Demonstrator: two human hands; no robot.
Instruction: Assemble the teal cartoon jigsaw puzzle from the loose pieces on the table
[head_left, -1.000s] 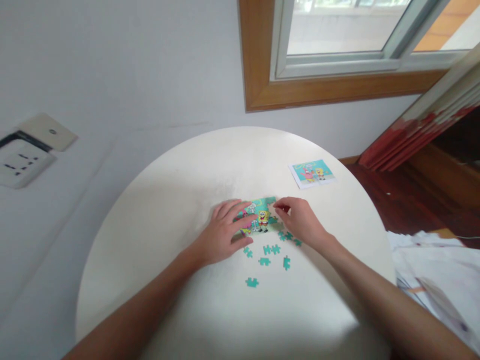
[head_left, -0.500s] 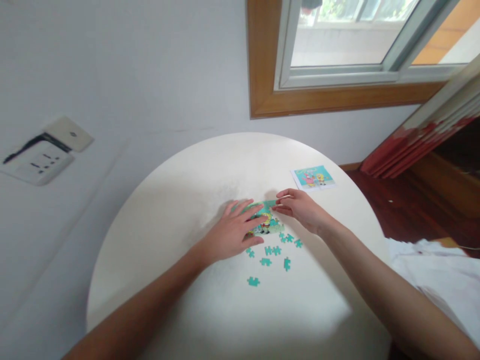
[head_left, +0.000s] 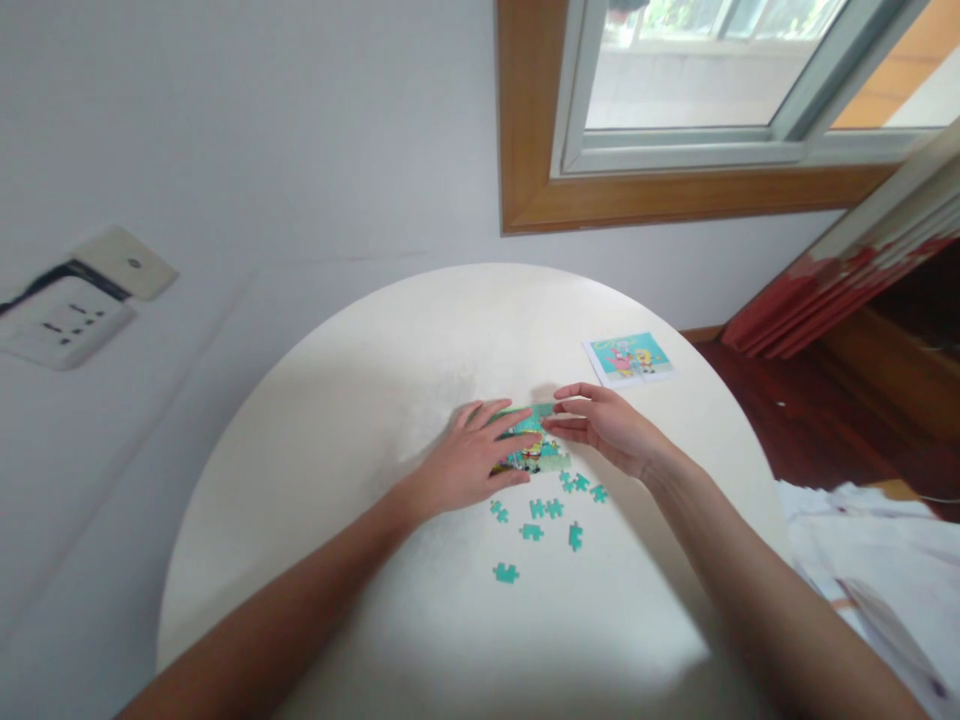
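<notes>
A partly built cartoon jigsaw puzzle [head_left: 541, 450] lies near the middle of the round white table [head_left: 360, 400]. My left hand [head_left: 469, 460] rests flat on the puzzle's left half, fingers stretched out. My right hand [head_left: 607, 428] stands on its edge against the puzzle's right side, fingers straight and together, touching the puzzle's edge. Several loose teal puzzle pieces [head_left: 551, 508] lie face down just in front of the puzzle, one piece [head_left: 505, 573] lying nearer to me.
A small reference picture card [head_left: 630, 357] lies at the table's far right. A wall with a socket plate [head_left: 64, 320] is on the left, a wood-framed window [head_left: 675, 190] behind. White cloth [head_left: 877, 540] and a dark wooden floor lie to the right.
My right hand has gone from pinching at the puzzle's top right corner to lying straight against its right side. My left hand stays pressed on the puzzle.
</notes>
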